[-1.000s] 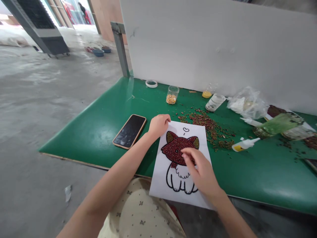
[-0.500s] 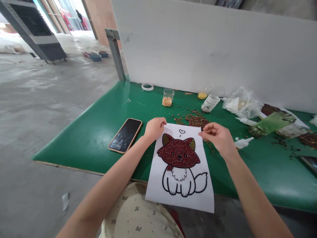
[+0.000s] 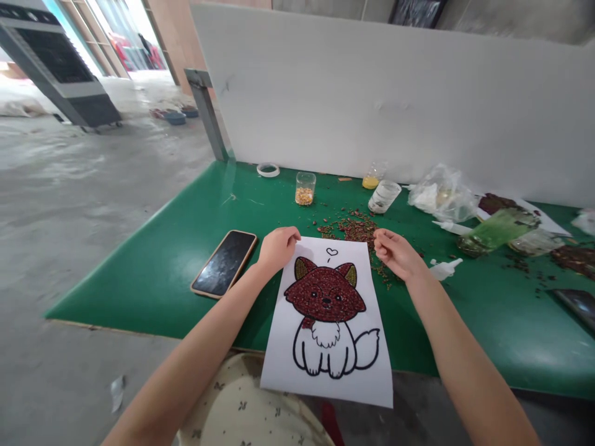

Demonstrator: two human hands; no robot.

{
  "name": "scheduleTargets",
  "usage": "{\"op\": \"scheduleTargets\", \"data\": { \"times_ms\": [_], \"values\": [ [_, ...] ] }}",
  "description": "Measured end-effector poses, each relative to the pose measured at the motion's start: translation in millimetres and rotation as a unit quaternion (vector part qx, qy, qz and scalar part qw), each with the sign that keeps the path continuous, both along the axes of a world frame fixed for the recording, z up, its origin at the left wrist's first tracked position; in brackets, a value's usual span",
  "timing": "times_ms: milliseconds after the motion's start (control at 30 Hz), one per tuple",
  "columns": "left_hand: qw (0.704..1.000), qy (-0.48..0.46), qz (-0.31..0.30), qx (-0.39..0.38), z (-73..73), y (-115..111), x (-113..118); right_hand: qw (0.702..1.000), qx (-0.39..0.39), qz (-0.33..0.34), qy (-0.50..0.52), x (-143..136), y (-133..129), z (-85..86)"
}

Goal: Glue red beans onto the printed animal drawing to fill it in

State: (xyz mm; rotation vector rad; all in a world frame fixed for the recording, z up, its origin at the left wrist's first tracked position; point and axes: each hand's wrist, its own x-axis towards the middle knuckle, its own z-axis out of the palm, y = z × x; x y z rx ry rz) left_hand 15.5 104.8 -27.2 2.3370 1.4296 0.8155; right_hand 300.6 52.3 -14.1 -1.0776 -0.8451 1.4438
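Note:
A white paper sheet with an outlined fox drawing lies at the table's front edge, its lower end jutting past it. Dark red grains cover the fox's head and a small patch below; yellow-green grains line the ears. My left hand is closed at the sheet's upper left corner, fingertips partly hidden. Just off the upper right corner, my right hand has its fingers pinched together; whatever may be between them is too small to see. Loose red and green grains are scattered beyond the sheet.
A phone lies left of my left hand. Farther back stand a jar of yellow kernels and a tilted clear jar. To the right are a plastic bag, a white glue bottle and a green-tinted container.
My right hand has come away from the sheet's upper right corner, and its fingers have curled in more. My left hand stays at the left corner. The whole view has shifted slightly.

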Motion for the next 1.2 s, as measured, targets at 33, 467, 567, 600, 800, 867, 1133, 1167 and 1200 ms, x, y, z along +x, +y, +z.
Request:
{"op": "scheduleTargets", "data": {
  "times_ms": [33,467,567,600,800,867,1133,1167,1200],
  "values": [
    [1.0,-0.001,0.002,-0.002,0.7,-0.2,-0.1,1.0,-0.002,-0.006,0.0,-0.8,0.2,0.9],
    [0.999,-0.039,-0.027,0.016,-3.6,-2.4,1.4,0.997,-0.011,0.079,-0.001,-45.0,-10.8,-5.3],
    [0.994,-0.032,-0.077,0.076,-1.6,-7.5,3.2,0.991,0.019,0.119,0.05,-59.6,-16.9,-3.1],
    [0.989,-0.03,-0.102,0.105,0.5,-10.4,4.2,0.989,0.025,0.131,0.071,-63.4,-18.4,-2.5],
    [0.96,-0.05,-0.21,0.177,13.7,-26.7,14.8,0.973,0.024,0.183,0.137,-72.6,-23.8,1.9],
    [0.959,-0.045,-0.219,0.173,13.6,-28.8,18.0,0.972,0.026,0.194,0.132,-74.2,-25.8,4.1],
    [0.975,0.006,-0.174,0.138,4.7,-23.7,14.3,0.981,0.098,0.023,-0.165,-74.2,-23.9,-8.4],
    [0.979,-0.002,-0.152,0.138,4.6,-20.9,11.6,0.976,0.115,-0.011,-0.183,-70.3,-21.2,-10.7],
    [0.982,-0.017,-0.132,0.137,4.6,-18.0,8.9,0.973,0.128,-0.039,-0.188,-65.7,-18.3,-12.3]
  ]
}}
